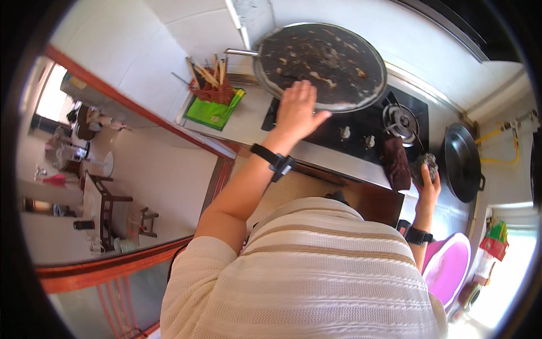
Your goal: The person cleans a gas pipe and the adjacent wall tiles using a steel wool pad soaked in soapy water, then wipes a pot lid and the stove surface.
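Observation:
A large round dark lid or pan (322,63) with a worn, stained surface and a metal handle covers the left side of the black glass gas stove (328,142). My left hand (298,108) is spread over its near rim, holding nothing; whether it touches is unclear. At the right, my right hand (430,188) grips a grey metal scouring pad (427,165) beyond the stove's right front corner. A dark brown cloth (396,163) hangs over the stove's front edge, just left of that hand. The right burner (400,120) is bare, with its ring support showing.
Chopsticks (211,74) stand in a reddish holder by a green packet (214,111) left of the stove. A black wok (462,163) leans at the right wall near a yellow gas hose (504,161). A pink basin (448,269) sits right of my body.

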A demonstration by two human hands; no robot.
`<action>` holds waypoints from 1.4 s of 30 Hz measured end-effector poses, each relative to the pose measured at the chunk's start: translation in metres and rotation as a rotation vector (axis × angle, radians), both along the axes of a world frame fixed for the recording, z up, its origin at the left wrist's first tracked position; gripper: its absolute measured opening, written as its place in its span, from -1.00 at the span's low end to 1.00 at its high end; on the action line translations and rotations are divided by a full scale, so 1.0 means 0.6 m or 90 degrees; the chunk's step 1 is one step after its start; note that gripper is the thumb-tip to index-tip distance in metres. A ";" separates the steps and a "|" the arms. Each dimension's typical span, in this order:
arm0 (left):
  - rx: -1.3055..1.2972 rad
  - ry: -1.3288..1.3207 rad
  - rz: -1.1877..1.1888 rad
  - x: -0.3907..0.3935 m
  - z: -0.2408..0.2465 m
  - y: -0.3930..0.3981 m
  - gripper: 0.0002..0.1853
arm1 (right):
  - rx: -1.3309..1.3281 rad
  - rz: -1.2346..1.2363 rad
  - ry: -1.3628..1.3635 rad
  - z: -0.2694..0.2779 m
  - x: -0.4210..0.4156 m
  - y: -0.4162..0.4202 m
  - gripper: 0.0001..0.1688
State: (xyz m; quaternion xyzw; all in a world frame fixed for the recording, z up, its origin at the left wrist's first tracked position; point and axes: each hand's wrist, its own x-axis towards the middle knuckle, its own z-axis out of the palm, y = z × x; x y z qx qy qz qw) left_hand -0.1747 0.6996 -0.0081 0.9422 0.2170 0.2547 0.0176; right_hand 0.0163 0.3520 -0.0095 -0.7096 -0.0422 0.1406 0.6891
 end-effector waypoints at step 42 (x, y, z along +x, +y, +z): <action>-0.046 0.143 -0.181 0.092 0.051 -0.004 -0.42 | 0.046 0.049 0.071 -0.035 0.158 0.178 -0.47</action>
